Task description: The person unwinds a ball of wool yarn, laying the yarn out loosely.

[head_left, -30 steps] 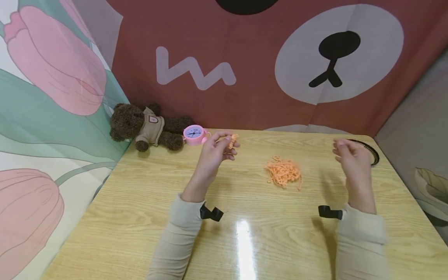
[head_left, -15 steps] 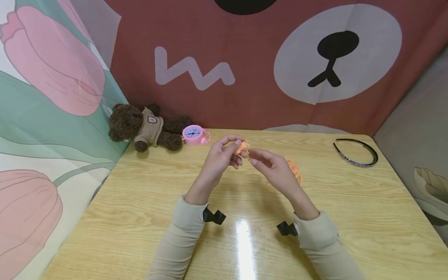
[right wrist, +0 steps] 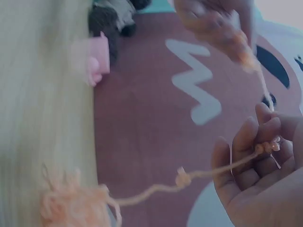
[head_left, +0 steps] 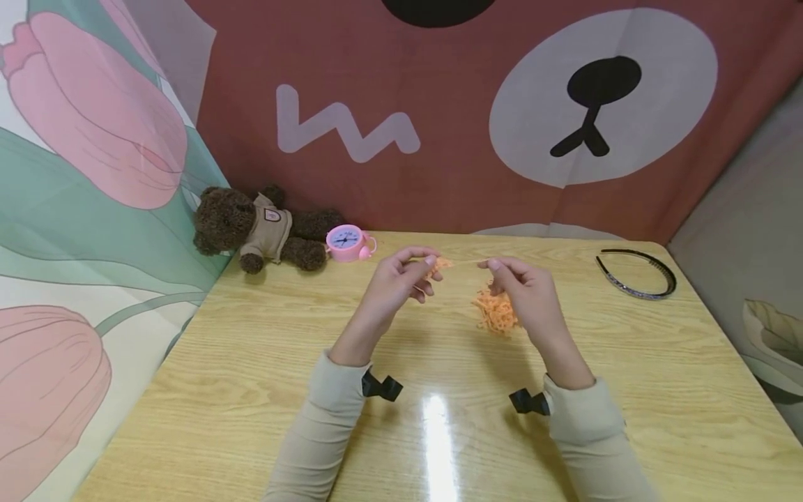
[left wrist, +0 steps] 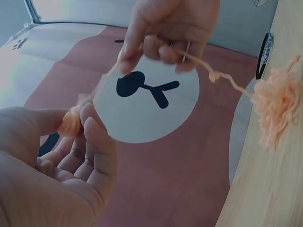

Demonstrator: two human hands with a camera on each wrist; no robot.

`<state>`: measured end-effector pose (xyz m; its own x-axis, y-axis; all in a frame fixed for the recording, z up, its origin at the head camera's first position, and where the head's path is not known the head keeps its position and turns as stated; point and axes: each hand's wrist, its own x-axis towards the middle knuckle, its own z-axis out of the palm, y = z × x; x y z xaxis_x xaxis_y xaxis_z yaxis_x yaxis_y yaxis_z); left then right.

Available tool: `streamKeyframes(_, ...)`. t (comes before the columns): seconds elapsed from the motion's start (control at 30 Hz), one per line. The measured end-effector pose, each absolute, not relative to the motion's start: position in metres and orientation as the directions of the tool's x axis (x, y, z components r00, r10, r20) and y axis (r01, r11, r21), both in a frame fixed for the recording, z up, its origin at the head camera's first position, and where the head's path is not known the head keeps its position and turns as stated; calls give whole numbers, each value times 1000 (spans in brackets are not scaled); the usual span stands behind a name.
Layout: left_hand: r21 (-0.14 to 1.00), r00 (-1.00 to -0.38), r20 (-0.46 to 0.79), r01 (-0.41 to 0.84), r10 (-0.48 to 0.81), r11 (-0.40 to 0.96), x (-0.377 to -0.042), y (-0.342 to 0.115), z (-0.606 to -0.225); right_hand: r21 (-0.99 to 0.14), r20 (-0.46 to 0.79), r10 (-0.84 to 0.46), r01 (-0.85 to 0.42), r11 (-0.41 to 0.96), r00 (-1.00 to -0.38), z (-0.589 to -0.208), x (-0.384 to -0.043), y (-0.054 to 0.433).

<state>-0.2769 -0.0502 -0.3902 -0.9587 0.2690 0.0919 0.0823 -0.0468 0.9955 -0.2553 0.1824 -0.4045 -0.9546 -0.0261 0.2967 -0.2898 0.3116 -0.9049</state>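
Note:
My left hand (head_left: 392, 286) pinches a small wound bundle of orange yarn (left wrist: 71, 124) between thumb and fingers, raised above the table. To its right, my right hand (head_left: 533, 296) holds the yarn strand (right wrist: 264, 87) that runs taut from the bundle. Past the right fingers, the strand sags with a small knot or kink in it down to a loose orange yarn pile (head_left: 495, 314). This pile lies on the table below the right hand, which hides part of it in the head view.
A brown teddy bear (head_left: 266, 230) lies at the back left of the wooden table (head_left: 251, 390). Beside its feet is a pink alarm clock (head_left: 345, 242). A dark headband (head_left: 640, 293) lies at the back right. A printed cloth (head_left: 439, 188) hangs behind the table.
My right hand came in from the far right to the left hand's bundle, then drew slightly right, stretching the strand between both hands. The left hand moved slightly right.

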Motion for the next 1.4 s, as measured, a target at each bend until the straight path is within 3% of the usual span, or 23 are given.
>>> streamKeyframes(0.1, 991, -968, 111, 92, 223, -93, -280, -53, -391, -928, 299, 53, -277, 248, -953, -400, -257, 197)
streamKeyframes(0.27, 984, -980, 129, 107, 151, -145, -283, -61, -391, -962, 266, 155, -271, -15, -951, -397, -260, 224)
streamKeyframes(0.5, 970, -986, 135, 111, 95, -217, -285, -67, -387, -917, 183, 283, -268, -296, -941, -394, -259, 264)
streamKeyframes(0.67, 971, -989, 131, 113, 73, -210, -286, -71, -387, -808, 140, 346, -310, -502, -928, -396, -257, 295)
streamKeyframes(0.8, 967, -989, 144, 132, 40, -216, -286, -75, -388, -653, 73, 383, -335, -680, -921, -397, -254, 318)
streamKeyframes(0.93, 959, -988, 158, 153, 2, -239, -286, -78, -388, -537, 19, 415, -360, -763, -909, -399, -250, 337)
streamKeyframes(1.03, 951, -986, 167, 162, -4, -263, -286, -79, -387, -541, -1, 415, -348, -765, -910, -400, -248, 344)
streamKeyframes(1.17, 941, -984, 176, 166, 7, -295, -286, -78, -386, -677, -3, 375, -274, -683, -927, -401, -247, 343)
streamKeyframes(1.3, 940, -984, 176, 160, 26, -301, -285, -76, -386, -881, 37, 345, -194, -432, -938, -403, -252, 327)
streamKeyframes(1.4, 953, -984, 170, 150, 56, -262, -284, -73, -386, -985, 65, 305, -111, -135, -950, -406, -258, 308)
